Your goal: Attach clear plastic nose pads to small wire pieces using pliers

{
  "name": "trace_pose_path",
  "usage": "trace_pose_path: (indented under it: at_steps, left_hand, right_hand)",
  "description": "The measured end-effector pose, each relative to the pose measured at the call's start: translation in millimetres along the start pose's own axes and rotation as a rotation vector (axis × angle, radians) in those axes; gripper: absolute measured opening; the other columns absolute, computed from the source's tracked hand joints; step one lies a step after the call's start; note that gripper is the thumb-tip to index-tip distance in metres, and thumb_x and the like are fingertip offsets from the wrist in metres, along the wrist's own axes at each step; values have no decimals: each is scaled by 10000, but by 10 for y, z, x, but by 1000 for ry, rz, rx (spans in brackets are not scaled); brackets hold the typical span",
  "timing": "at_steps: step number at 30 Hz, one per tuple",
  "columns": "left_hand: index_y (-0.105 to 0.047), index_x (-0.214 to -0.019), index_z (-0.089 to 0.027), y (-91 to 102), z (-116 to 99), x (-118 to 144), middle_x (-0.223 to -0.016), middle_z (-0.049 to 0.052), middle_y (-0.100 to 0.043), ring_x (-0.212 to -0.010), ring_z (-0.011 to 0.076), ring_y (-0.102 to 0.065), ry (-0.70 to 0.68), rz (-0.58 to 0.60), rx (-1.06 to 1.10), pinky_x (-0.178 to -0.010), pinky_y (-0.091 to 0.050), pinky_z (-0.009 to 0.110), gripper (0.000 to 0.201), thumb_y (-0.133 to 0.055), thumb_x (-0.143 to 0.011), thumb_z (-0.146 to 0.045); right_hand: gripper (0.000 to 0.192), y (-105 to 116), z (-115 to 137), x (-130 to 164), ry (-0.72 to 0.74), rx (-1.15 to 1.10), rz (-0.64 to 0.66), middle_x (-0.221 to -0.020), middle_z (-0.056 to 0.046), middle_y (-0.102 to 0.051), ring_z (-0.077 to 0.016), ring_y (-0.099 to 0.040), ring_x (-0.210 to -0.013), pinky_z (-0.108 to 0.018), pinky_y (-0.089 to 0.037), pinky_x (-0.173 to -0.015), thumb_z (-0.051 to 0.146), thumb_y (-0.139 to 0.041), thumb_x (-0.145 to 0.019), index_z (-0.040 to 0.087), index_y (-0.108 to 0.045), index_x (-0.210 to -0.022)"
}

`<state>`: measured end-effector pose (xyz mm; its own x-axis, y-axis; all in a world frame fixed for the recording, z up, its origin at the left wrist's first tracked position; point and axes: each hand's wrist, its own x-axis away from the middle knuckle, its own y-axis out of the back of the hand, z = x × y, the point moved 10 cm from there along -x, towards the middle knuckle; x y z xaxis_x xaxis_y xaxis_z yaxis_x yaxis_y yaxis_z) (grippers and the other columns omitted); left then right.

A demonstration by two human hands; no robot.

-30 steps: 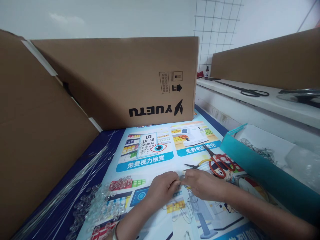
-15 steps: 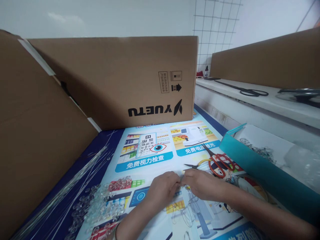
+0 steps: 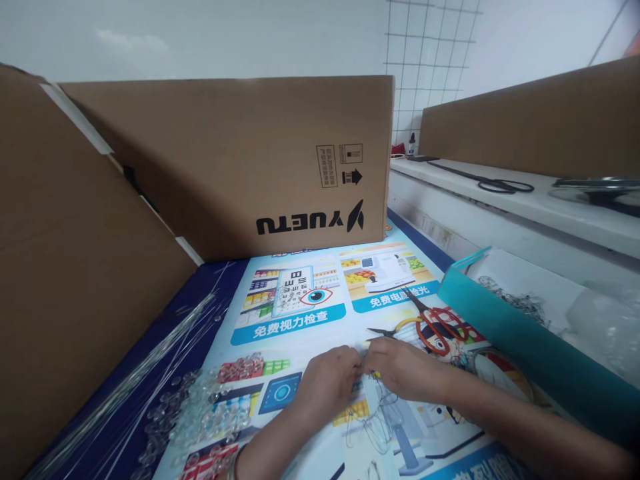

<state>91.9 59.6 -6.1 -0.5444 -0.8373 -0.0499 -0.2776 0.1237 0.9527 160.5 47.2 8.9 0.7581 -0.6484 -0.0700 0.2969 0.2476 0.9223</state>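
My left hand (image 3: 330, 377) and my right hand (image 3: 403, 367) meet over the printed sheet, fingertips almost touching. Both are closed in a pinch. What they hold is small and hidden by the fingers. Just below the fingertips is a tangle of thin wire loops (image 3: 373, 427); I cannot tell whether it joins what is pinched. Beyond my right hand lie yellow-handled pliers (image 3: 393, 330) and red-orange-handled scissors (image 3: 437, 327). Clear round beads (image 3: 215, 400) are spread in a pile left of my left hand.
Long thin wires (image 3: 165, 360) lie on the blue cloth at left. A teal box (image 3: 520, 327) with coiled wire and clear plastic stands at right. Cardboard panels (image 3: 225, 160) wall off the back and left. Black scissors (image 3: 495, 183) lie on the white ledge (image 3: 540, 207).
Both hands stay pinched together in nearly the same place. The left hand has shifted very slightly; the view has moved a little.
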Motion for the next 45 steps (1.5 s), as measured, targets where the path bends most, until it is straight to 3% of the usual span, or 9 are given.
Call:
trace_pose_path:
  at_steps: [6,11,16,21,26,36,45]
  left_hand:
    - [-523,-818,-212,-1,-29,8,-804,8,-606,-752,171,-566,-20,18,-31,-621,-367,254,172,-363,-846,-157]
    - [-515,-810,-203,27,-58,2,-805,12,-607,-744,170,-564,-29,21,-22,-623,-379,250,159,-379,-817,-122]
    - [-522,-816,-205,22,-46,5,-801,10,-609,-753,170,-561,-25,14,8,-628,-380,248,158,-383,-821,-129]
    - [-545,-840,-212,30,-37,5,-822,8,-614,-786,163,-562,-25,26,79,-664,-393,244,176,-380,-842,-154]
    - [-557,-845,-213,58,-44,-2,-838,10,-618,-796,163,-561,-18,39,106,-676,-400,238,167,-392,-852,-187]
    - [-569,-831,-224,104,-23,13,-823,3,-613,-784,155,-555,-16,56,102,-678,-394,228,171,-400,-850,-205]
    - [-558,-847,-225,54,-18,22,-833,4,-612,-791,163,-556,-27,44,58,-665,-378,242,161,-403,-838,-183]
  right_hand:
    - [157,48,78,9,8,14,9,-886,-54,-537,-174,-508,-840,-264,-399,-736,140,-486,-721,166,-577,-846]
    - [119,59,15,-10,-202,121,-21,-876,-56,-563,-178,-522,-800,-272,-371,-677,205,-464,-766,171,-571,-807]
    - [108,6,-34,-17,-290,133,-16,-869,-43,-565,-180,-525,-788,-271,-358,-652,228,-504,-742,184,-576,-810]
    - [91,27,-23,-9,-246,96,-78,-875,-41,-543,-177,-508,-848,-264,-361,-702,199,-487,-772,181,-577,-776]
    - [173,15,38,27,-191,102,-54,-840,-40,-548,-163,-503,-804,-261,-357,-695,196,-424,-848,181,-593,-816]
    - [210,-13,50,62,-203,89,-49,-822,-36,-553,-159,-501,-794,-257,-359,-718,164,-402,-853,199,-609,-854]
    - [182,103,-63,130,-362,56,-76,-923,-56,-558,-198,-510,-882,-274,-382,-722,194,-513,-729,188,-557,-906]
